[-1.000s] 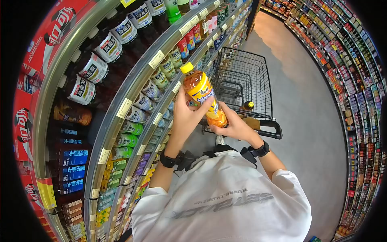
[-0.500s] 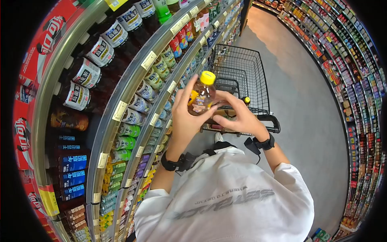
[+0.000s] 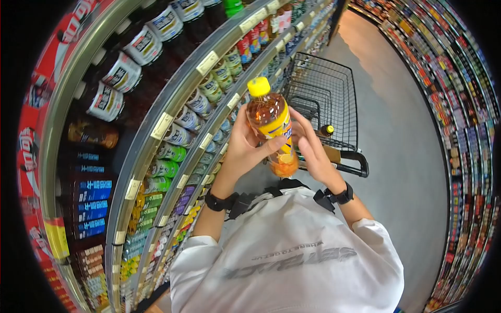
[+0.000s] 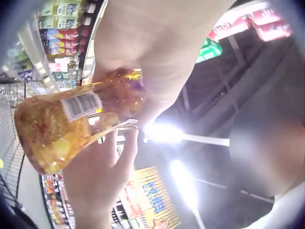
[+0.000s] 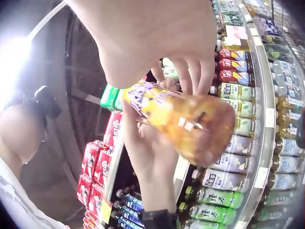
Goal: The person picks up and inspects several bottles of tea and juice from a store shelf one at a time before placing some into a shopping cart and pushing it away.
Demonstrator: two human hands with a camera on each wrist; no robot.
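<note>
Left of the cart [image 3: 353, 156], our left hand [image 3: 241, 151] grips the bottle [image 3: 270, 113], turned from cap-toward-us to show more label [image 3: 285, 130]; our right hand [image 3: 315, 153] has loosened, straighter now beside it, leaving the left, we judge, to bear its weight.

The head view was bright, its fisheye bowing the shelf [image 3: 182, 94] and blackening the corners; warm light tinted the floor [image 3: 361, 43] toward one o'clock. A lamp [image 4: 184, 179] flared near five o'clock in the left-wrist view. In the right-wrist view the bottle [image 5: 209, 129] was blurred and glare bleached ten o'clock.
</note>
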